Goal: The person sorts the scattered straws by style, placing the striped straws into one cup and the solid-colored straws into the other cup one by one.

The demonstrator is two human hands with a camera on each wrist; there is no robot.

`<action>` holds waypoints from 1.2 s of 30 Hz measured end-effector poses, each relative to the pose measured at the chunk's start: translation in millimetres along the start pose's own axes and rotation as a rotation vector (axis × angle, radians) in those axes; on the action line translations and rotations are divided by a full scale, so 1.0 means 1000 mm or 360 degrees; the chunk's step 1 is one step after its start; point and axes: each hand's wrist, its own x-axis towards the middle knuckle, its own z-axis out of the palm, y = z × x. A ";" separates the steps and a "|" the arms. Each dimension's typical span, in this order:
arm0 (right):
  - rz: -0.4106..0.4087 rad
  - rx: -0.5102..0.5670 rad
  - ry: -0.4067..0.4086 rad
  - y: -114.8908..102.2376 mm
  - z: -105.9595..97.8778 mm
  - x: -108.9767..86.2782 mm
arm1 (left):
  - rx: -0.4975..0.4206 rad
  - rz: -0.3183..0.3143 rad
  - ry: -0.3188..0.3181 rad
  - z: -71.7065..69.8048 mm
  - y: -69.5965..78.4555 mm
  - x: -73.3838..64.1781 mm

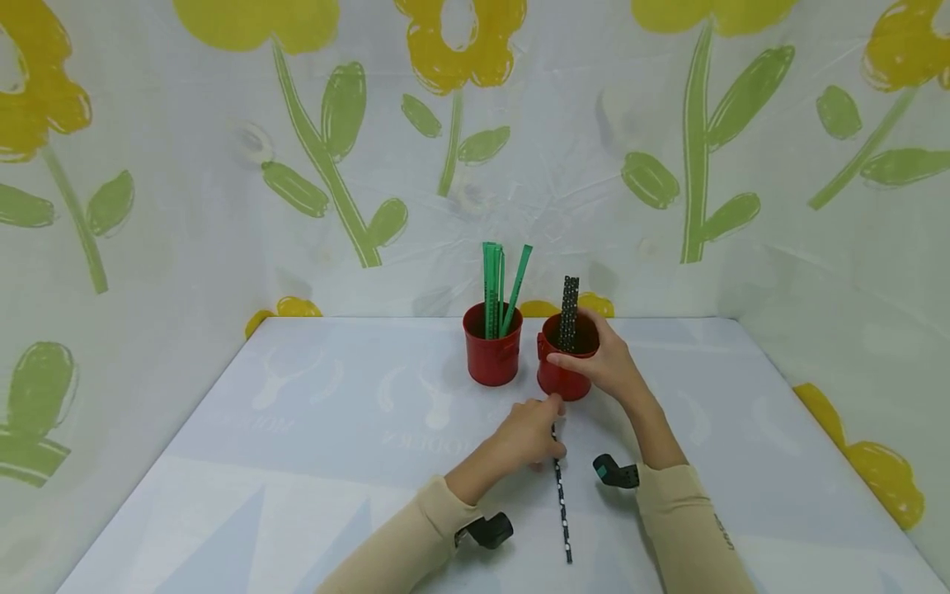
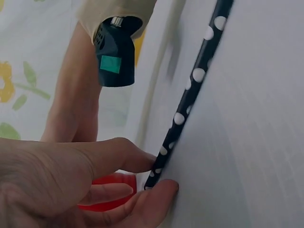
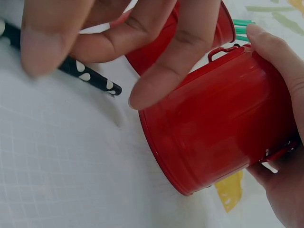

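Note:
A black paper straw with white dots (image 1: pixel 562 503) lies on the table, pointing toward the front edge. My left hand (image 1: pixel 529 431) is over its far end, thumb and fingers spread on either side; in the right wrist view the straw's tip shows between the fingertips (image 3: pixel 137 97), apart from them. My right hand (image 1: pixel 610 359) grips the right-hand red metal cup (image 1: pixel 562 381) by its rim and side. The same cup (image 3: pixel 223 123) fills much of the right wrist view. A bunch of black dotted straws (image 1: pixel 568 313) stands inside it.
Left of the held cup stands a second red cup (image 1: pixel 492 363) with several green straws (image 1: pixel 493 289) in it. The white patterned table (image 1: pixel 312 429) ends at a flower-printed backdrop (image 1: pixel 519 165). Each wrist wears a small black camera (image 1: pixel 493 530).

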 end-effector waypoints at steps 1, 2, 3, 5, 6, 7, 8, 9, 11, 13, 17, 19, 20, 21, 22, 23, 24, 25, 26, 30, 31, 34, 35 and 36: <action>-0.0002 0.0002 0.0000 0.000 0.000 0.000 | -0.0008 -0.0009 -0.0003 -0.001 -0.001 0.000; -0.0003 0.0003 -0.0002 -0.001 0.000 0.000 | -0.0018 -0.0016 -0.0005 -0.001 -0.001 0.000; -0.0001 0.0005 -0.0004 -0.001 0.000 0.000 | -0.0037 -0.0022 -0.0007 -0.001 -0.002 0.000; 0.0003 0.0007 -0.0009 -0.001 0.000 0.000 | -0.0076 -0.0033 -0.0015 -0.001 -0.003 0.000; 0.0009 0.0006 -0.0009 -0.001 0.000 0.000 | -0.0087 -0.0032 -0.0017 -0.001 -0.004 0.000; 0.0013 0.0006 -0.0008 -0.001 0.000 0.000 | -0.0098 -0.0032 -0.0020 -0.001 -0.004 -0.001; 0.0016 0.0006 -0.0008 -0.001 0.000 0.000 | -0.0104 -0.0031 -0.0024 -0.001 -0.004 0.000; 0.0019 0.0006 -0.0007 -0.001 0.000 0.000 | -0.0103 -0.0030 -0.0027 -0.002 -0.004 -0.001; 0.0025 0.0003 -0.0004 -0.001 0.000 0.000 | -0.0086 -0.0021 -0.0029 -0.003 -0.004 -0.001; 0.0030 0.0000 -0.0005 -0.001 0.000 0.000 | -0.0079 -0.0022 -0.0037 -0.004 -0.004 -0.001; 0.0037 -0.0015 -0.0003 -0.001 0.000 0.000 | -0.0099 -0.0033 -0.0070 -0.006 -0.005 -0.001; 0.0038 -0.0019 -0.0001 -0.001 0.000 0.000 | -0.0117 -0.0044 -0.0096 -0.006 -0.006 -0.001; 0.0037 -0.0020 -0.0001 -0.001 0.000 0.000 | -0.0126 -0.0046 -0.0108 -0.007 -0.007 0.000; 0.0038 -0.0023 -0.0003 -0.001 0.000 0.000 | -0.0134 -0.0047 -0.0120 -0.007 -0.008 0.000; 0.0040 -0.0026 -0.0005 -0.001 0.000 0.000 | -0.0143 -0.0047 -0.0131 -0.008 -0.009 0.000; 0.0041 -0.0027 -0.0006 -0.001 0.000 0.000 | -0.0144 -0.0047 -0.0140 -0.008 -0.009 0.000; 0.0043 -0.0029 -0.0007 -0.002 -0.001 0.000 | -0.0147 -0.0045 -0.0148 -0.008 -0.010 0.000; 0.0045 -0.0028 -0.0008 -0.002 -0.001 0.000 | -0.0152 -0.0041 -0.0156 -0.009 -0.010 0.000; 0.0046 -0.0029 -0.0010 -0.002 -0.001 0.000 | -0.0153 -0.0034 -0.0162 -0.009 -0.010 0.000; 0.0049 -0.0027 -0.0014 -0.003 -0.001 0.000 | -0.0147 0.0004 -0.0183 -0.011 -0.010 -0.001; 0.0049 -0.0030 -0.0016 -0.003 -0.001 0.000 | -0.0144 0.0016 -0.0186 -0.012 -0.010 -0.001; 0.0048 -0.0034 -0.0018 -0.003 -0.001 0.000 | -0.0138 0.0049 -0.0173 -0.013 -0.011 -0.001; 0.0049 -0.0034 -0.0018 -0.003 -0.001 0.000 | -0.0141 0.0054 -0.0169 -0.014 -0.011 -0.001; 0.0049 -0.0033 -0.0021 -0.003 -0.001 0.001 | -0.0147 0.0057 -0.0164 -0.015 -0.011 -0.001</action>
